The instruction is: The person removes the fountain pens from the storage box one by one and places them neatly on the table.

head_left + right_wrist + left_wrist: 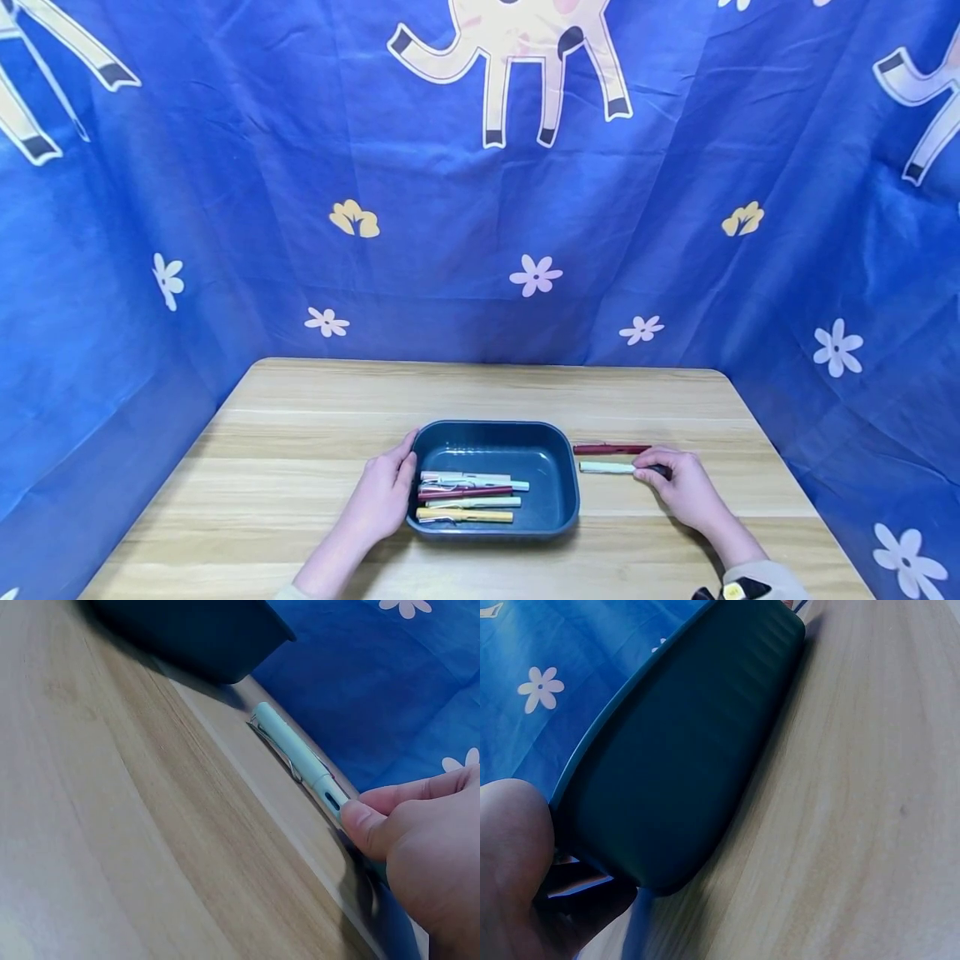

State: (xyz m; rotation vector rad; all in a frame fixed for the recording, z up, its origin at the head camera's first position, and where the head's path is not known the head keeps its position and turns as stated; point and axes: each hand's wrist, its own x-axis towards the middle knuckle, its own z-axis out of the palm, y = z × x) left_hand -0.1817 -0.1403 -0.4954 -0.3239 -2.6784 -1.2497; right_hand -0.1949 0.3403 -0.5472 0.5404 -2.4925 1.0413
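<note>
A dark teal rectangular box [495, 527] stands on the table, several pens lying side by side in its left part, among them a yellow pen [480, 517] and a dark red pen [472, 493]. My left hand [382, 492] grips the box at its left end; the left wrist view shows the thumb at the rim and the fingers against the outer wall [675, 757]. To the right of the box, my right hand [686, 487] pinches a mint-green pen [292, 746] between thumb and fingers, its clip end pointing at the box. Just behind it lies another dark red pen [603, 449].
The light wood-grain table [300, 433] extends around the box. A blue cloth [450, 292] printed with flowers and animal figures hangs behind the table and along both sides.
</note>
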